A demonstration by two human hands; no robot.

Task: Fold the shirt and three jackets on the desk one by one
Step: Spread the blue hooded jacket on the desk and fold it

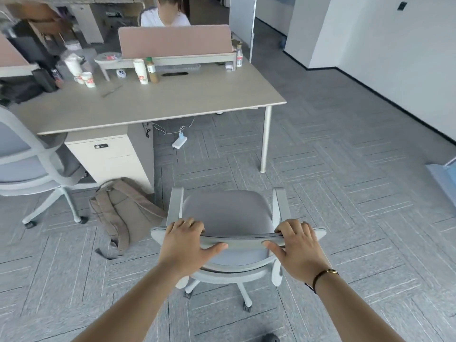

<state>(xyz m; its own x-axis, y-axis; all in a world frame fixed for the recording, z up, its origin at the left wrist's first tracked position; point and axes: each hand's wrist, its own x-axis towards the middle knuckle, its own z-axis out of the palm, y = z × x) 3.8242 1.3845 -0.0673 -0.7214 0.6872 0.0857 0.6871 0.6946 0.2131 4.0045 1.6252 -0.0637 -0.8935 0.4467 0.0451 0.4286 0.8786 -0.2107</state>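
Observation:
A grey office chair (229, 213) on castors stands in front of me, its seat facing the desk. My left hand (187, 240) grips the top edge of the chair's backrest on the left, fingers over the front and thumb behind. My right hand (296, 243) grips the same edge on the right in the same way. The beige desk (172, 102) lies ahead. No shirt or jacket shows on it; a dark bundle (17, 90) lies at its far left edge, too blurred to name.
Cups (87, 79), bottles (150, 70) and a pink divider (175, 40) stand at the desk's back, with a person seated behind. A drawer unit (108, 156) sits under the desk, a brown backpack (123, 211) on the floor, a second chair (29, 164) at left, a power strip (180, 141) on the carpet.

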